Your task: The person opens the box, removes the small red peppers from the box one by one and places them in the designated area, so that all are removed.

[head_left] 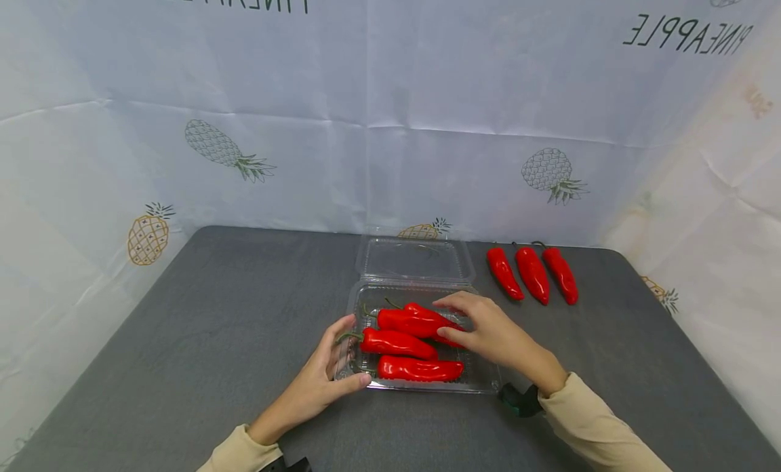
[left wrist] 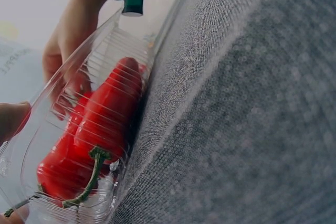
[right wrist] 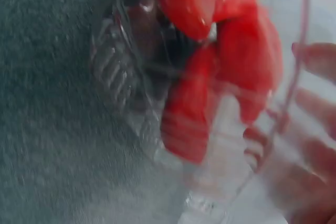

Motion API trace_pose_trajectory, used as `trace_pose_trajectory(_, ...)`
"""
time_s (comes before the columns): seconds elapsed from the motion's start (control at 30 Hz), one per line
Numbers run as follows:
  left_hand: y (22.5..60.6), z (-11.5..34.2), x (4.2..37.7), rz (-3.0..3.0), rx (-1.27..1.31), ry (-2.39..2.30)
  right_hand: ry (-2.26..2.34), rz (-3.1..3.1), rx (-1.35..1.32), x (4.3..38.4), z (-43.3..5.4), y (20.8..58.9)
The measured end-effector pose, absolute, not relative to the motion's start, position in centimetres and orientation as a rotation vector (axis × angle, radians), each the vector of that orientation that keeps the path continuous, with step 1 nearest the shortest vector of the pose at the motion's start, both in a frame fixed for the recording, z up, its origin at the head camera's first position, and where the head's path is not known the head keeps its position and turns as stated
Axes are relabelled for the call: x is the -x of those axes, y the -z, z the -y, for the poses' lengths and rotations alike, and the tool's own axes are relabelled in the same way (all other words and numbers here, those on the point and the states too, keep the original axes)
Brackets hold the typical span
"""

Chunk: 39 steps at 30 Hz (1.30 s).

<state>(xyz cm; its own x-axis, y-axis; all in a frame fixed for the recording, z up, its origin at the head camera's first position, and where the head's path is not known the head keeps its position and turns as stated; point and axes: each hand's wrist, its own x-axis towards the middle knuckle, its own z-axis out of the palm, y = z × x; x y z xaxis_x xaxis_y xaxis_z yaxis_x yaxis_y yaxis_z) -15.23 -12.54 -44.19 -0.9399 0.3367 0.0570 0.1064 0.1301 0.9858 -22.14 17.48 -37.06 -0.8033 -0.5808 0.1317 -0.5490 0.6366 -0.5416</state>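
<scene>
Left hand point(head_left: 316, 379), loosely spread, steadies the left end of a clear container point(head_left: 485, 371); right hand point(head_left: 493, 328), fingers parted, empty, touches far peppers point(head_left: 399, 321) inside. Flat, parallel rows should fit best.

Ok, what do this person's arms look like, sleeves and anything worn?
Plain beige long sleeves on both: left sleeve, right sleeve. At the right wrist sits a black and green gadget; at the left, a black one, cut off by the picture's edge. No gloves or cables show.
</scene>
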Motion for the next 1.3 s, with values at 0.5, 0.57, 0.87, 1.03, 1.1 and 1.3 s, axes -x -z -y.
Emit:
trace_pose_trajectory(0.5, 44.2, 12.4, 15.2, -2.199, -0.43, -1.913, 0.76, -2.776, 1.048, 21.8, -15.8, 38.6)
trace_pose_trajectory(0.57, 44.1, 12.4, 15.2, -2.196, -0.422, -1.915, 0.751, -2.784, 1.053, 21.8, -15.7, 38.7)
trace_pose_trajectory(0.87, 44.3, 12.6, 15.3, -2.215, -0.47, -1.913, 0.731, -2.722, 1.046, 22.1, -16.0, 38.3)
trace_pose_trajectory(1.03, 44.3, 12.5, 15.3, -2.216, -0.431, -1.913, 0.714, -2.723, 1.024, 22.1, -16.1, 38.3)
trace_pose_trajectory(1.1, 44.3, 12.5, 15.3, -2.215, -0.407, -1.909, 0.734, -2.725, 1.018, 22.2, -16.1, 38.5)
trace_pose_trajectory(1.3, 44.2, 12.4, 15.2, -2.212, -0.393, -1.91, 0.85, -2.688, 0.986, 22.3, -15.9, 38.6)
